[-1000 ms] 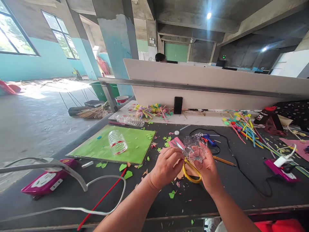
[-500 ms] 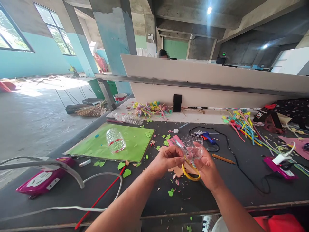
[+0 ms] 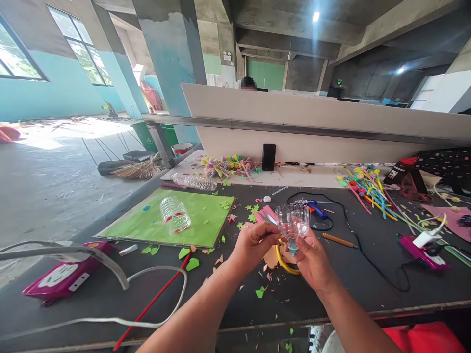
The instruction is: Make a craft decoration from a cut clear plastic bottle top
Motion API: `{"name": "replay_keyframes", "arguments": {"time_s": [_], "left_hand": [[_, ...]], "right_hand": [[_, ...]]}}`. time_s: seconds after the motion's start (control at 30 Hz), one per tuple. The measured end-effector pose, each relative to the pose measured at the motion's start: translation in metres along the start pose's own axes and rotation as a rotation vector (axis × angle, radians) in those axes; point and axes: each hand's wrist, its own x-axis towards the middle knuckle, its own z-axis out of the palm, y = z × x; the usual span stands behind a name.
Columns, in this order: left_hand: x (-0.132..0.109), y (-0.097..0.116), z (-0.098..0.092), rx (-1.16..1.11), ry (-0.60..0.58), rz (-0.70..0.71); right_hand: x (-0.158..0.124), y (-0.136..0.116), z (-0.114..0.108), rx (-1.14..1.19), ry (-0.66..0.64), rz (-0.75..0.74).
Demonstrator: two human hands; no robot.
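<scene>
My right hand [image 3: 314, 260] is closed round a cut piece of clear plastic bottle [image 3: 293, 220], its wide open end up and its narrow end, with a bluish tint, down. At the left edge of that piece, my left hand [image 3: 257, 245] has its thumb and fingers pinched together; what is between them, if anything, is too small to make out. Behind and below the hands lie scissors with a yellow handle [image 3: 284, 264], partly hidden by the fingers. Pink foam [image 3: 265, 214] lies under the blades.
On the left, another clear bottle piece [image 3: 174, 214] rests on a green sheet [image 3: 206, 211]. A blue glue gun [image 3: 318, 210], a brown stick [image 3: 339, 240] and a black cable lie to the right. Foam scraps surround the hands. A phone [image 3: 269, 157] leans on the white partition.
The bottle piece has tipped more upright in my right hand, its open end rising. My left fingers stay pinched beside it. The scissors remain behind the hands.
</scene>
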Motion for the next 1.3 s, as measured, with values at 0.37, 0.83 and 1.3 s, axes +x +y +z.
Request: {"name": "replay_keyframes", "arguments": {"time_s": [0.37,0.83,1.3], "left_hand": [[-0.004,0.003,0.013,-0.154,0.034,-0.251],[0.001,-0.001,0.007,-0.46,0.053,-0.279],[-0.001,-0.006,0.008,-0.486,-0.071,-0.229]], "right_hand": [[-0.001,0.013,0.002,-0.133,0.071,-0.13],[0.001,0.002,-0.001,-0.07,-0.013,-0.031],[-0.001,0.002,-0.005,0.001,-0.077,0.04]]}}
